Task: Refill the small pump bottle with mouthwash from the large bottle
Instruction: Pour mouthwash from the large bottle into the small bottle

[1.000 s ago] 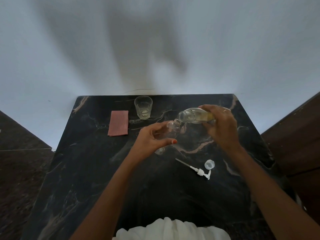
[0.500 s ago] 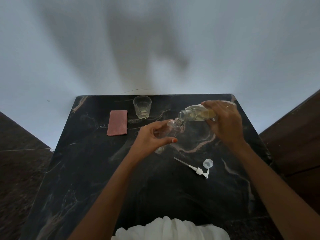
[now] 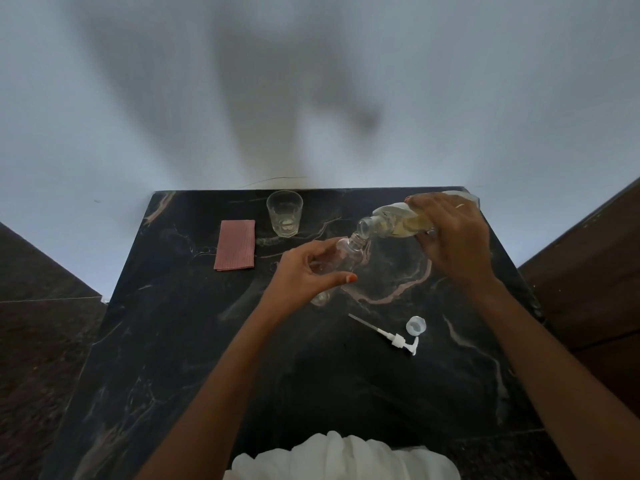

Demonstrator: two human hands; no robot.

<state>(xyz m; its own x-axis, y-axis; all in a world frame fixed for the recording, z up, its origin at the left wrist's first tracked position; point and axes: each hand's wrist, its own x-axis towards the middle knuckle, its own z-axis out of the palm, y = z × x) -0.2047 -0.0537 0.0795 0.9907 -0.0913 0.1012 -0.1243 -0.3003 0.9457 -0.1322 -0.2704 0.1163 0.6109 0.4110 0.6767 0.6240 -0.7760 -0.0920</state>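
1. Glass [image 3: 284,213], cloth [image 3: 235,250] sitting far-left; pump [image 3: 398,340], cap [image 3: 416,324] lying near-right.
2. Our left hand [image 3: 304,277] is gripping small bottle [image 3: 341,256] mid-table, neck tilting up-right.
3. Our right hand [image 3: 453,244] is clasping large bottle [image 3: 391,221], near-horizontal, mouth meeting that neck.

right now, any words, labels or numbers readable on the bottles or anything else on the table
No text can be read.
On the large bottle: a pale patch, maybe a label, partly under the right hand; too blurred to read.
On the small bottle, glass, pump, cap, cloth: no print visible.
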